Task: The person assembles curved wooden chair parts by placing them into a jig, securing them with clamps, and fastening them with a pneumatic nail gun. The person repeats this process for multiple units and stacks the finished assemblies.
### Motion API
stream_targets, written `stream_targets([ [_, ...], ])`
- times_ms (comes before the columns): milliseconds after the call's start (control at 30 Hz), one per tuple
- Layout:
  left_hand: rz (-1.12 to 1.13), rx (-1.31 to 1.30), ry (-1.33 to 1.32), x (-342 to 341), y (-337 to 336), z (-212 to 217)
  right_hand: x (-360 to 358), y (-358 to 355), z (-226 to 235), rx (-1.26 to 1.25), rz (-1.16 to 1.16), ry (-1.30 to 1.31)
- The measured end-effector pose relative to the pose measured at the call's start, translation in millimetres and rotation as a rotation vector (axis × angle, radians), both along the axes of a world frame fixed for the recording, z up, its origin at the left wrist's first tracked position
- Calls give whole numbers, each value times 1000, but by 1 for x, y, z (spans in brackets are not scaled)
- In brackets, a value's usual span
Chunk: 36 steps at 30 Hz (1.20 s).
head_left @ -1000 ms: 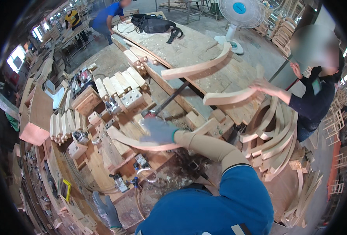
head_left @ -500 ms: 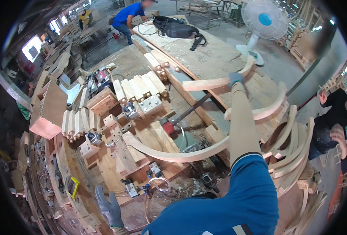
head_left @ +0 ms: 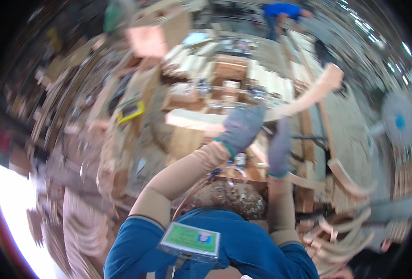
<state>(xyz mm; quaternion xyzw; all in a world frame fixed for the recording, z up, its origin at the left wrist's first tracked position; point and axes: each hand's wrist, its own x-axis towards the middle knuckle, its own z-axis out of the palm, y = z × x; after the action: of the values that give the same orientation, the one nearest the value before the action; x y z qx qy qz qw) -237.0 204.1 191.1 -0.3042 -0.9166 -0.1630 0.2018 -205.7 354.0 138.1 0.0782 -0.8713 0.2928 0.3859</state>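
Observation:
A pale curved wooden piece (head_left: 303, 104) is held up in front of me, slanting from lower left to upper right. My left hand (head_left: 244, 125), in a grey glove, is closed around it near its middle. Just right of that, my right hand (head_left: 279, 146), also gloved, reaches up to the wood's lower edge. Its fingers are smeared by motion, so whether it grips cannot be made out. Below and behind the hands lies a wooden jig board (head_left: 185, 142) with metal clamps, partly covered by my arms.
Several wooden blocks (head_left: 271, 83) stand in rows beyond the jig. More curved pieces (head_left: 338, 232) are piled at lower right, and one (head_left: 350, 181) lies on the right-hand table. A yellow-framed object (head_left: 130, 111) lies at left. A fan (head_left: 399, 121) stands at right; a person in blue (head_left: 283, 11) bends at the back.
My view has swung left. The right hand has come back from the table at right, and my left hand, earlier open and low, has risen and closed on a curved wooden piece.

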Motion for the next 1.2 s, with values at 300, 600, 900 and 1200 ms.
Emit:
stream_targets([
  [300, 364, -35, -532, -8, -175, -54, 69, 16, -7, -869, 272, -511],
  [600, 512, -135, -627, 40, -252, -76, 90, 43, -37, -918, 38, -589],
  [900, 454, -290, -523, 46, -256, -141, 101, 46, -25, -782, 25, -528],
  [1200, 403, -337, -652, 45, -257, -134, 103, 74, -29, -724, -32, -556],
])
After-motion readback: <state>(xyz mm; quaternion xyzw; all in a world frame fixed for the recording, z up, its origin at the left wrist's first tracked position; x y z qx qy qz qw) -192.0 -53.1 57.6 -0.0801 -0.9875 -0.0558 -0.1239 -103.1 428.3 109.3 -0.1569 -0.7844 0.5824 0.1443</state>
